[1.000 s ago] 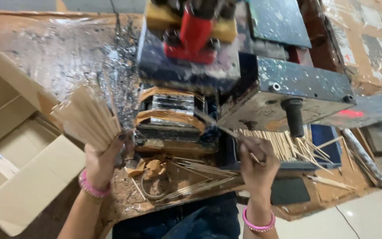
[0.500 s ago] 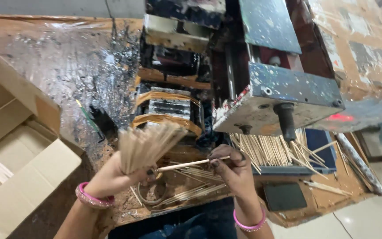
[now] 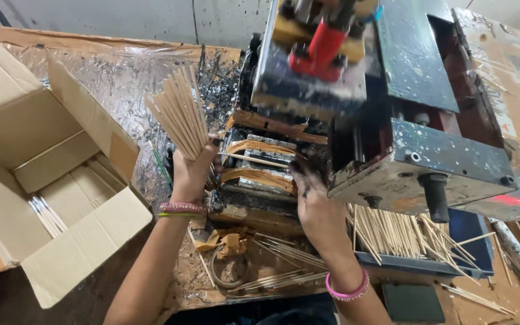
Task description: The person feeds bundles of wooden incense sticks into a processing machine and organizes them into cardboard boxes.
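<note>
My left hand [image 3: 191, 171] grips a fanned bundle of thin wooden sticks [image 3: 179, 114], held upright left of a paint-spattered printing machine [image 3: 392, 114]. My right hand [image 3: 314, 201], its fingers black with ink, rests at the machine's tape-wrapped holder [image 3: 260, 174], fingertips at the end of a single wooden stick [image 3: 251, 159] lying across it. Whether it pinches that stick is unclear. The red and yellow press head [image 3: 323, 42] hangs above the holder.
An open cardboard box [image 3: 49, 180] with a few sticks inside stands at the left. A blue tray [image 3: 464, 241] heaped with wooden sticks sits under the machine at the right. Loose sticks and tape scraps [image 3: 254, 265] lie on the ink-stained bench near me.
My left hand lifted the bundle up and to the left. My right hand carried one stick from the bundle onto the holder. The view shifted, and the red press head came back into sight.
</note>
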